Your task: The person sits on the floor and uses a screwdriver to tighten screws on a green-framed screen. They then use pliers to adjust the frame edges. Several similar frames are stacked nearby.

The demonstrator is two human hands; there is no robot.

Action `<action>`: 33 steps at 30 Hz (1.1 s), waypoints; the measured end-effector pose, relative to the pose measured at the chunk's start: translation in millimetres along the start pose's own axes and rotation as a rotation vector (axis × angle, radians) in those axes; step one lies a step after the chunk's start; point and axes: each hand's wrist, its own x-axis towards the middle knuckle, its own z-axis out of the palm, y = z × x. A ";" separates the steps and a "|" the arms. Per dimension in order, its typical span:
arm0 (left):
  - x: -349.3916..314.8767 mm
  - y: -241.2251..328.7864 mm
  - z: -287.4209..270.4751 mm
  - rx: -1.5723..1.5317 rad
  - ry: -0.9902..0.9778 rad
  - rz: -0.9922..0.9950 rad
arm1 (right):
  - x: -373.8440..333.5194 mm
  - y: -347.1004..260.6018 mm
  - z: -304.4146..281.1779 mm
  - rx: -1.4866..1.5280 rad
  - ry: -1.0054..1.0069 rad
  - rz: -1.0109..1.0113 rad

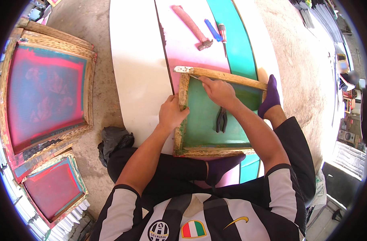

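Board, hands gripping frame edges

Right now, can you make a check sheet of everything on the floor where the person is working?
Surface: white, pink and teal boards laid on a concrete floor.
Job's things: wooden screen frame with green mesh; black pliers lying on the mesh.
Clutter: hammer, blue tool and screwdriver above the frame; black bag at the board's edge.
Hands: left hand grips the frame's left rail; right hand presses a thin tool by the top rail, its kind unclear.
Cables: nothing seen.
Surroundings: red-meshed frames stacked at left; shelves at right.
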 end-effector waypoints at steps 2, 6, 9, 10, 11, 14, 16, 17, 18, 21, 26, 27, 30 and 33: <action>1.1 0.6 6.5 -0.012 0.000 0.014 | 10.5 36.9 26.6 0.324 0.092 -0.135; 1.3 3.4 2.4 0.027 -0.050 -0.018 | -3.3 10.7 7.4 0.605 -0.152 0.234; 0.3 6.5 0.7 0.036 -0.061 -0.015 | -17.3 23.5 25.3 0.397 0.102 0.008; -1.0 4.3 0.5 0.042 -0.054 -0.014 | -27.6 18.6 25.7 0.354 0.135 0.049; -3.3 2.5 0.2 0.049 -0.048 -0.013 | -37.9 14.1 26.1 0.313 0.167 0.092; -12.8 11.8 -8.0 0.110 -0.063 -0.039 | -63.2 22.2 35.0 0.187 0.242 0.129; -20.0 11.6 -9.6 0.132 -0.076 -0.053 | -79.9 22.1 34.3 0.128 0.254 0.206; -24.8 10.2 -8.9 0.144 -0.081 -0.064 | -87.9 21.8 35.3 0.100 0.258 0.243; -28.6 12.0 -9.0 0.165 -0.086 -0.059 | -94.7 23.8 34.4 0.105 0.256 0.240; -46.1 17.5 -10.5 0.260 -0.150 -0.091 | -116.7 29.3 43.0 0.132 0.250 0.245; -78.0 26.8 3.4 0.412 -0.145 -0.173 | -138.4 29.6 55.2 0.214 0.306 0.239; -83.0 24.3 5.0 0.414 -0.131 -0.166 | -144.5 27.9 58.3 0.211 0.322 0.232; -93.4 16.9 5.4 0.419 -0.115 -0.149 | -160.0 25.7 67.6 0.197 0.371 0.207; -90.6 23.9 3.1 0.417 -0.113 -0.140 | -175.8 36.1 74.6 0.170 0.415 0.189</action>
